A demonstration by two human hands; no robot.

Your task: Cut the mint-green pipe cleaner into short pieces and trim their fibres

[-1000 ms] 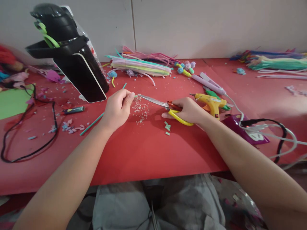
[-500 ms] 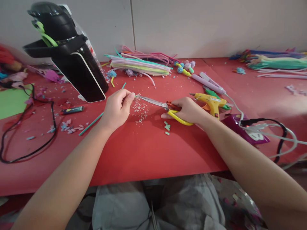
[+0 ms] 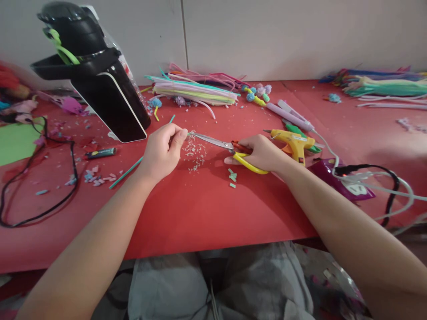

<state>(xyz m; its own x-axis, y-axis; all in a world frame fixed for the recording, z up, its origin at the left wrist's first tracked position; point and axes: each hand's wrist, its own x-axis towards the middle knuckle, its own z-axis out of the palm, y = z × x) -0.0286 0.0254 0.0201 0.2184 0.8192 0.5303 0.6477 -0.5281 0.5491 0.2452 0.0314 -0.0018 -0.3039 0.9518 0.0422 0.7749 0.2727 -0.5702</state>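
Note:
My left hand (image 3: 165, 151) is pinched closed on a tiny pale green piece of pipe cleaner (image 3: 188, 134), most of it hidden by the thumb and fingertips. In my right hand (image 3: 260, 153) are scissors (image 3: 215, 142) with one yellow and one orange-red handle loop, blades nearly closed, their tips at the green piece. Pale fluffy clippings (image 3: 195, 155) lie scattered on the table below the blades. Several short light green pieces (image 3: 232, 177) rest below the scissor handles. A teal pipe cleaner (image 3: 126, 172) passes beneath my left hand, its far end showing beyond the fingers.
At the left stand a black bottle (image 3: 133, 93) and a phone (image 3: 110, 106) leaning on it. Pipe cleaner bundles (image 3: 196, 90) lie at the back. On the right are a yellow glue gun (image 3: 293, 141), a lilac hair straightener (image 3: 290, 116) and a purple power box (image 3: 347, 180) with cables.

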